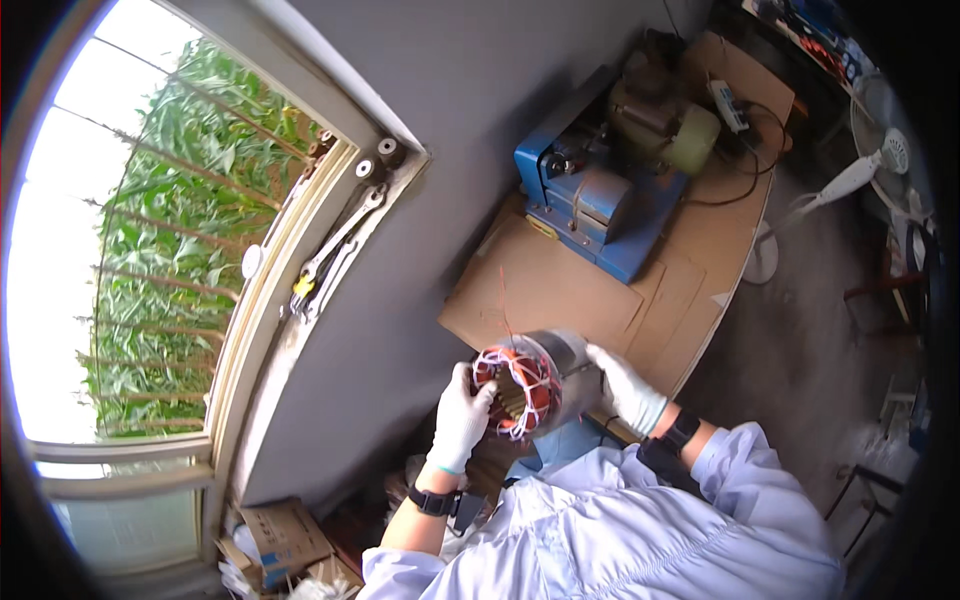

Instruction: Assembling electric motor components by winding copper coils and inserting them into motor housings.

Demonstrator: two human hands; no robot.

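Observation:
Between my two gloved hands is a motor stator [567, 372], a grey metal cylinder lying on its side. Its open end faces left and shows a ring of copper-red windings [543, 392] laced with white cord. A thin reddish wire sticks up from the top of this end. My left hand [462, 415], in a white glove, grips the near left rim, with the thumb at the bore. Against the cylinder's right side lies my right hand [629, 388], also gloved, its fingers curled along the housing. The stator's underside is hidden.
A cardboard-covered table [560, 285] stands ahead, bearing a blue machine [600, 205] with a greenish motor [665, 125] and a white power strip [728, 106]. Wrenches [340, 235] lie on the windowsill at left. A white fan [865, 178] stands right; a cardboard box [285, 540] sits lower left.

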